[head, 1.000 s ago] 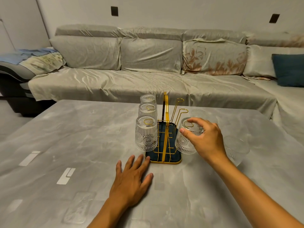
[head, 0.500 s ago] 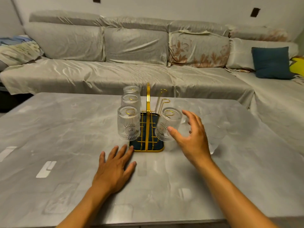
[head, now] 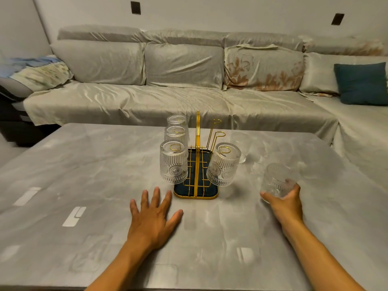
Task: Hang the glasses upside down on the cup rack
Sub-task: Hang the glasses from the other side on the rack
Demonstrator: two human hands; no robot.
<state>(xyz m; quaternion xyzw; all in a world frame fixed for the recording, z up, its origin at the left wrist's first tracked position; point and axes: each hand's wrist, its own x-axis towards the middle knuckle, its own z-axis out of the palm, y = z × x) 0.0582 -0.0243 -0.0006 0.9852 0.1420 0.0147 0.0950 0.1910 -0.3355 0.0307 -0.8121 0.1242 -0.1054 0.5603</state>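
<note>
The gold wire cup rack (head: 197, 131) with a dark blue tray stands mid-table. Three ribbed glasses hang upside down on its left side: front (head: 173, 162), middle (head: 176, 134), back (head: 177, 121). A fourth glass (head: 223, 164) hangs tilted on the right front prong; the two right prongs behind it are bare. My right hand (head: 283, 203) is closed around the base of a clear glass (head: 275, 180) on the table, right of the rack. Another loose glass (head: 241, 147) stands farther back. My left hand (head: 153, 217) lies flat, fingers spread, in front of the rack.
The grey marble-look table (head: 84, 164) carries everything. Behind it runs a long sofa (head: 168, 97) under a grey cover, with a dark teal cushion (head: 361, 82) at the right and folded bedding (head: 39, 70) at the left end.
My right hand let go of the glass hung on the right front prong, moved right and toward me, and closed on a loose glass. The left hand stayed flat.
</note>
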